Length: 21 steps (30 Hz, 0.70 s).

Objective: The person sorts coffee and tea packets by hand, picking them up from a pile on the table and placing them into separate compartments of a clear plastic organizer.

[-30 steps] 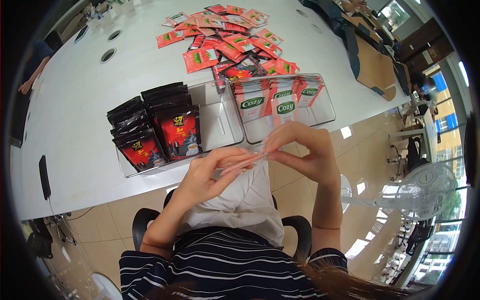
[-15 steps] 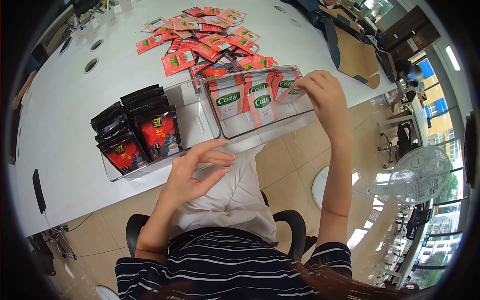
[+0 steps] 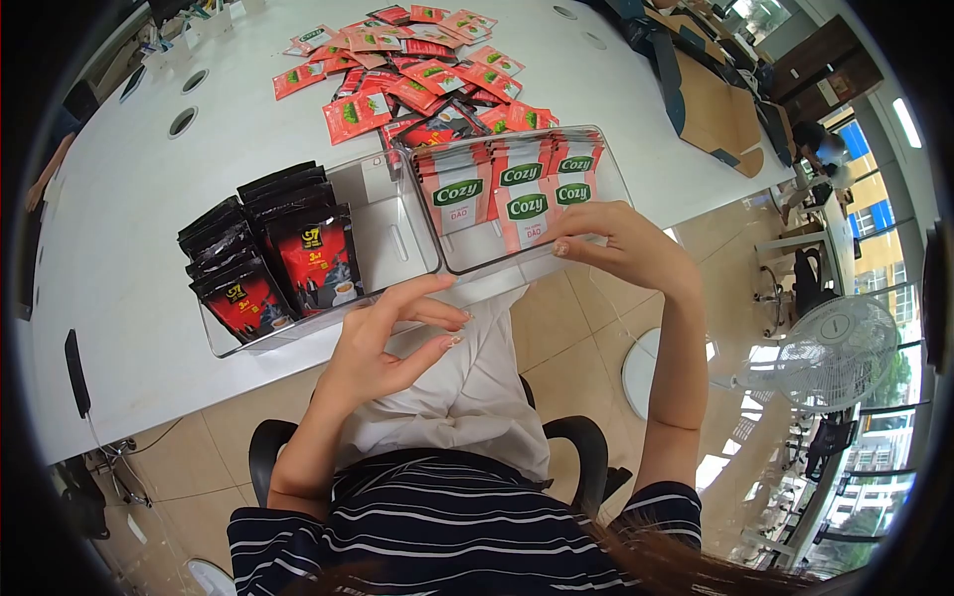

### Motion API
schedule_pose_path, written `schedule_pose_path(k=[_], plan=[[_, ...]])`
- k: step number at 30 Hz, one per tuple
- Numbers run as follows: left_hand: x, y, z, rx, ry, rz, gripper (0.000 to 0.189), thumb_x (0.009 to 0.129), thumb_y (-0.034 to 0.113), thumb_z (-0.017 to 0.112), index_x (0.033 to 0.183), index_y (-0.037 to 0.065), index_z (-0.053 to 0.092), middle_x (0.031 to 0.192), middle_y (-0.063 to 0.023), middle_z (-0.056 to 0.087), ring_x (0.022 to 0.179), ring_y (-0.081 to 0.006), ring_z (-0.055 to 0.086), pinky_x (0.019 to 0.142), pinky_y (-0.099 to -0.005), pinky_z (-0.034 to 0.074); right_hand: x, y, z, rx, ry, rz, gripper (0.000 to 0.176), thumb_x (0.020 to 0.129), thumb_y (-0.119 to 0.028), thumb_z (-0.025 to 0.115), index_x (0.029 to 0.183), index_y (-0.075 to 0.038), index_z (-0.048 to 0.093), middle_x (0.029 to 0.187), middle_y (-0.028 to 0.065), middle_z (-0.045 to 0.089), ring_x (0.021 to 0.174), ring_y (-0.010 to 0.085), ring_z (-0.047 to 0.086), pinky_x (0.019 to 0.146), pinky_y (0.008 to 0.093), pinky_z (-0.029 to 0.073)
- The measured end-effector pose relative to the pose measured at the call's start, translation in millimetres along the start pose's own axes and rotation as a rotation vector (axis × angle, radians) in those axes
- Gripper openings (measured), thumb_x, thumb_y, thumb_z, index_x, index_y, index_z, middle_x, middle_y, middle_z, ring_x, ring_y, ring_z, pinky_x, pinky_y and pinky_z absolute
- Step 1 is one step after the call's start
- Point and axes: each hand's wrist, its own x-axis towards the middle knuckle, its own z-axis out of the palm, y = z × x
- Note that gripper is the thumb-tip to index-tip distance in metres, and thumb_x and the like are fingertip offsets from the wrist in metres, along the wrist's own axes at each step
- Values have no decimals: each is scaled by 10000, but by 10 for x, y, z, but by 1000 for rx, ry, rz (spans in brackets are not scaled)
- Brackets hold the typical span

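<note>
Two clear plastic trays stand side by side at the table's near edge. In the right tray (image 3: 618, 179), rows of pink Cozy tea sachets (image 3: 522, 179) stand upright with labels facing me. My right hand (image 3: 631, 248) is over that tray's front right corner, thumb and fingers apart, fingertips right at the lower part of the front sachets. The left tray (image 3: 386, 268) holds two rows of black and red G7 coffee sachets (image 3: 316, 258); its right part shows bare plastic. In front of it my left hand (image 3: 383, 343) hovers above my lap, fingers loosely spread, holding nothing.
Behind the trays lies a loose pile of pink and red sachets (image 3: 417, 74). An opened cardboard box (image 3: 711, 104) is at the far right of the table (image 3: 99, 328). Past the table's right edge stands a white fan (image 3: 835, 353); another person (image 3: 817, 149) is in the background.
A Cozy sachet that my right hand held at the right tray's right end now stands in the row. That hand has come down toward the tray's front edge. My left hand stays put.
</note>
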Motion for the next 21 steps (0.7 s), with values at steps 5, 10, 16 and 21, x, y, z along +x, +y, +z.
schedule_pose_path(k=[5,10,16,21], plan=[[-5,10,6,-17,19,-26,525,755,-69,624,1236,-11,420,883,-150,671,865,-228,668,784,-318,523,87,-20,-67,-75,-47,11,283,868,-238,596,1092,-72,644,980,102,613,885,210,557,804,303,429],[-13,16,25,-28,55,-47,530,747,-19,665,1233,3,456,862,-109,687,851,-205,676,774,-295,512,166,79,-43,-77,-30,3,297,864,-204,597,1135,-85,625,1007,83,587,919,201,555,823,298,428],[-14,-2,18,-28,46,-24,531,745,-6,674,1230,3,460,856,-102,685,841,-205,676,759,-291,517,200,82,-51,-68,-5,0,300,851,-183,606,1134,-84,625,1000,79,588,913,196,558,831,297,433],[-18,0,16,-28,44,-35,529,747,4,678,1232,19,467,862,-93,686,842,-205,675,759,-294,518,189,78,-47,-57,37,-30,298,844,-200,616,1115,-78,633,988,88,599,907,213,561,821,303,435]])
